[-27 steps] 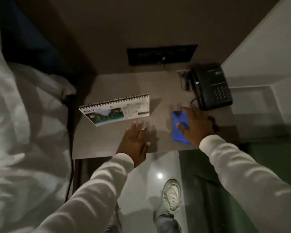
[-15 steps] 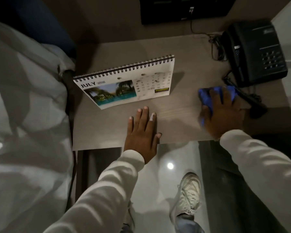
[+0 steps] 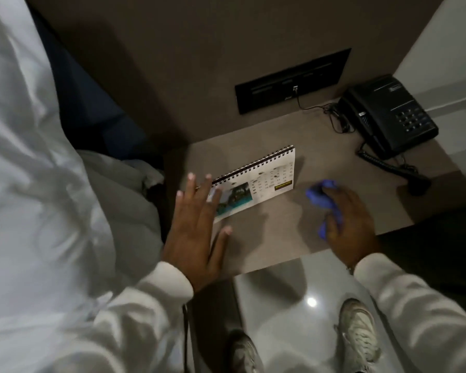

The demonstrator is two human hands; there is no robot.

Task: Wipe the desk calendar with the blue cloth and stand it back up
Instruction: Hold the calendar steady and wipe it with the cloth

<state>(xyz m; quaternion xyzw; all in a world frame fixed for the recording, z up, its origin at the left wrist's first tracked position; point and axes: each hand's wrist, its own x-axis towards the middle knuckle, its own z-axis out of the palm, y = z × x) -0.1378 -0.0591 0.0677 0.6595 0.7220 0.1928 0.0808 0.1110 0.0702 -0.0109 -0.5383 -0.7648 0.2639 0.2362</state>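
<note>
**Calendar standing near the left edge; cloth balled in right hand**

Dim light, some motion blur. The desk calendar (image 3: 256,181) is standing on its base on the small brown table (image 3: 334,168), toward the table's left edge and about midway between the front edge and the back wall. Its spiral binding is running along the top, slanting up to the right. The facing page is showing a photo on the left and a date grid with a yellow label on the right; the print is too blurred to read.

The left hand (image 3: 197,232) is hovering over the table's front-left corner, fingers spread and flat, grasping nothing. Its fingertips (image 3: 208,176) are overlapping the calendar's left end in view; whether they are touching it, I cannot tell.

The right hand (image 3: 347,222) is sitting near the front edge, to the right of the calendar and apart from it. It is clenching the blue cloth (image 3: 324,195), which is bunching out past the fingers and below the thumb.

A black telephone (image 3: 388,114) is occupying the back-right corner, its coiled cord (image 3: 388,168) trailing toward the right edge. A dark wall panel (image 3: 291,79) is set in the wall behind the table, a thin cable hanging from it. White bedding (image 3: 38,184) is filling the left side. Pale shoes (image 3: 358,332) are showing on the glossy floor below.
</note>
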